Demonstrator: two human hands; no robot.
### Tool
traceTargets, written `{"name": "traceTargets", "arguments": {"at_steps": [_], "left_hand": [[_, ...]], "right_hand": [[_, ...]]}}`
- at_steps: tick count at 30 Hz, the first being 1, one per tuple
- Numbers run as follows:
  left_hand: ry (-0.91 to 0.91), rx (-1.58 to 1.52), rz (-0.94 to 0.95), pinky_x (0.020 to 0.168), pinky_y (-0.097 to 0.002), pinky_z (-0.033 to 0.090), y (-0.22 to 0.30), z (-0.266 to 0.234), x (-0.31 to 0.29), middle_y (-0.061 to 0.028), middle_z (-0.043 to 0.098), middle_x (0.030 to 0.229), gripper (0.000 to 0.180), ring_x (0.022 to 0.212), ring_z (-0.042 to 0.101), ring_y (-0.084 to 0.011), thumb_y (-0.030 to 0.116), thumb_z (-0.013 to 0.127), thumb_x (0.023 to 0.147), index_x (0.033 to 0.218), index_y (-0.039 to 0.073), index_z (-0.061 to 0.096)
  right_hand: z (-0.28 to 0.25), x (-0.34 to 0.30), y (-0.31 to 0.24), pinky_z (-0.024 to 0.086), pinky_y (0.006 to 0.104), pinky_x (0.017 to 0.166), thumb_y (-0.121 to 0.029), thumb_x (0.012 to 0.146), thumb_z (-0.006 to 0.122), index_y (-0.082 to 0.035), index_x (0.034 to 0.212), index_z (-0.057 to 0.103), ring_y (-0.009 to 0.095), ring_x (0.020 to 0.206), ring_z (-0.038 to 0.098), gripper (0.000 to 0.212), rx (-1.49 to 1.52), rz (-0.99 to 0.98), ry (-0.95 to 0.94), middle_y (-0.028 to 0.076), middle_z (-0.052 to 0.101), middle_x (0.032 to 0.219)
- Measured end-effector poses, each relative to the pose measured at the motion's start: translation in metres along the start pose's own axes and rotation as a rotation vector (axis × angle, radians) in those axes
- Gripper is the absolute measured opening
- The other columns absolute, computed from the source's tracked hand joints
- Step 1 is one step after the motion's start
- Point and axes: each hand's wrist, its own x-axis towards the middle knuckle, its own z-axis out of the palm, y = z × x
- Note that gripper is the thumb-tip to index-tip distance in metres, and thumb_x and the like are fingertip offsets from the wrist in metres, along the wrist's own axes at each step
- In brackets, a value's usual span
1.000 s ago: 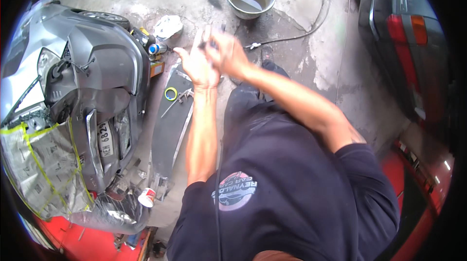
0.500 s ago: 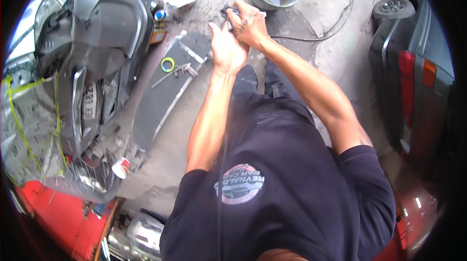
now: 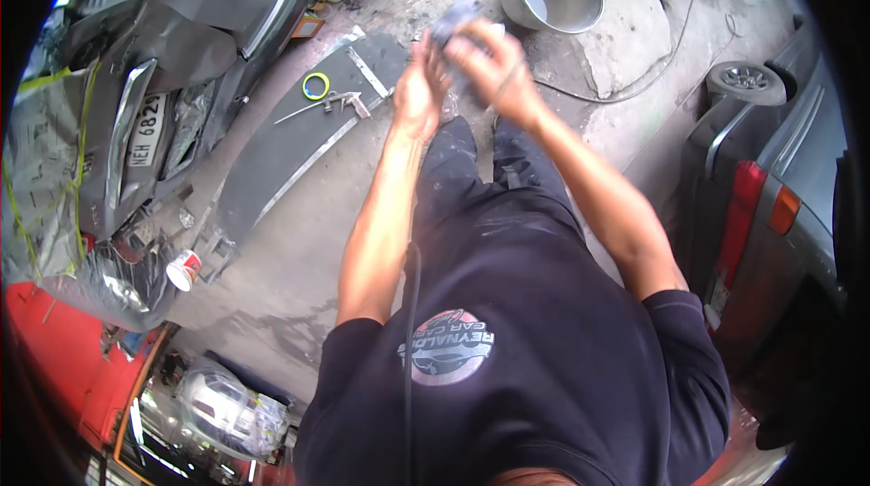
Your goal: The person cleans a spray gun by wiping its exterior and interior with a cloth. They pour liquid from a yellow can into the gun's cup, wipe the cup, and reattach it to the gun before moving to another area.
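Note:
My two hands are close together beyond my knees. A smeared grey cloth-like piece (image 3: pixel 456 19) is at their fingertips; motion blur hides its exact kind. My right hand (image 3: pixel 497 71), blurred, has its fingers curled at the near side of this piece. My left hand (image 3: pixel 420 92) is turned partly on edge, its fingertips beside the piece and its other fingers mostly hidden. Below and left of the hands, a long dark grey panel (image 3: pixel 304 128) with pale tape strips lies on the floor. On it are a yellow-green tape roll (image 3: pixel 315 86) and a metal air blow gun (image 3: pixel 349 104).
A metal basin (image 3: pixel 596 10) of murky water stands beyond my right hand. Along the floor runs a dark hose (image 3: pixel 634 83). At left is a grey car bumper (image 3: pixel 227 28), with a white-and-red cup (image 3: pixel 184 269) nearby. A car with red-orange tail lights (image 3: pixel 743 214) stands at right.
My right hand has drawn slightly apart from my left palm, and the left hand has turned more on edge. The view has shifted, so the basin and the right-hand car appear farther right and lower.

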Motion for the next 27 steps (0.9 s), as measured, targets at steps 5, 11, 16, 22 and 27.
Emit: {"name": "traceTargets", "arguments": {"at_steps": [5, 11, 16, 22, 27], "left_hand": [[-0.033, 0.532, 0.237, 0.099, -0.0352, 0.048, -0.010, -0.009, -0.007, -0.0096, 0.063, 0.131, 0.062, 0.116, 0.060, -0.0200, 0.052, 0.041, 0.107, 0.141, 0.001, 0.053], [0.080, 0.624, 0.303, 0.068, -0.0273, 0.051, 0.021, 0.011, -0.021, -0.0059, 0.074, 0.081, 0.034, 0.074, 0.065, -0.0113, 0.030, 0.070, 0.098, 0.093, -0.003, 0.076], [-0.014, 0.750, 0.173, 0.060, -0.0281, 0.051, 0.030, 0.019, -0.027, -0.0057, 0.072, 0.071, 0.029, 0.063, 0.063, -0.0103, 0.019, 0.066, 0.098, 0.079, -0.003, 0.072], [-0.055, 1.019, 0.294, 0.055, -0.0286, 0.048, 0.024, 0.023, -0.032, -0.0060, 0.063, 0.060, 0.027, 0.059, 0.061, -0.0084, 0.013, 0.064, 0.095, 0.074, -0.004, 0.066], [-0.059, 0.597, 0.162, 0.063, -0.0260, 0.050, 0.032, 0.022, -0.039, -0.0028, 0.066, 0.068, 0.032, 0.068, 0.064, -0.0088, 0.020, 0.067, 0.098, 0.079, -0.005, 0.067]], "right_hand": [[0.021, 0.010, -0.011, 0.050, 0.0378, 0.072, -0.020, 0.093, 0.065, 0.000, 0.097, 0.065, 0.025, 0.078, 0.065, 0.020, -0.173, 0.141, -0.002, 0.017, 0.067, 0.084], [-0.058, 0.013, 0.014, 0.051, 0.0246, 0.076, -0.021, 0.096, 0.071, -0.002, 0.108, 0.072, 0.007, 0.084, 0.063, 0.023, 0.263, 0.337, -0.049, 0.001, 0.072, 0.094], [-0.031, -0.011, -0.020, 0.052, 0.0306, 0.078, -0.014, 0.088, 0.072, -0.002, 0.108, 0.072, 0.013, 0.089, 0.065, 0.024, 0.052, 0.342, -0.215, 0.010, 0.072, 0.094], [-0.021, -0.014, 0.000, 0.050, 0.0325, 0.061, -0.017, 0.086, 0.071, 0.003, 0.102, 0.071, 0.014, 0.066, 0.063, 0.025, 0.039, 0.350, -0.065, 0.010, 0.071, 0.080], [-0.053, -0.005, 0.007, 0.053, 0.0271, 0.077, -0.013, 0.093, 0.071, 0.003, 0.112, 0.070, 0.009, 0.084, 0.066, 0.025, 0.467, 0.615, -0.095, 0.004, 0.073, 0.093]]}}
